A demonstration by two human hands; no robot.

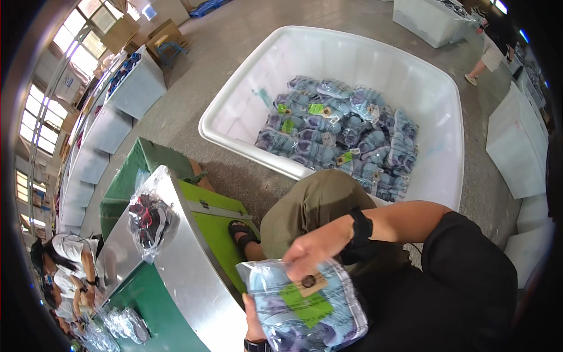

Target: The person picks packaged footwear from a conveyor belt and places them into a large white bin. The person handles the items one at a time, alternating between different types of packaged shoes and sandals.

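Note:
In my lap lies a clear plastic bag of pale blue and purple shoes (275, 328), with a bright green label and a brown tag with a dark round mark on its upper side. My left hand (253, 320) grips the bag's left edge, its fingers mostly hidden beneath. Over the top of the bag, my right hand (314, 249) is curled, fingertips down at the brown tag. Motion blurs those fingers, and what they hold, if anything, is hidden. Beyond my knees stands a large white bin (246, 88) with many similar bagged shoes (346, 129) inside.
On the metal-edged table (193, 264) at my left sits a bagged dark shoe with red (149, 220). More clear bags (126, 322) lie on its green top, where people (70, 258) work. White bins (105, 126) line the left; others (516, 141) stand right. Another person (495, 44) stands far right.

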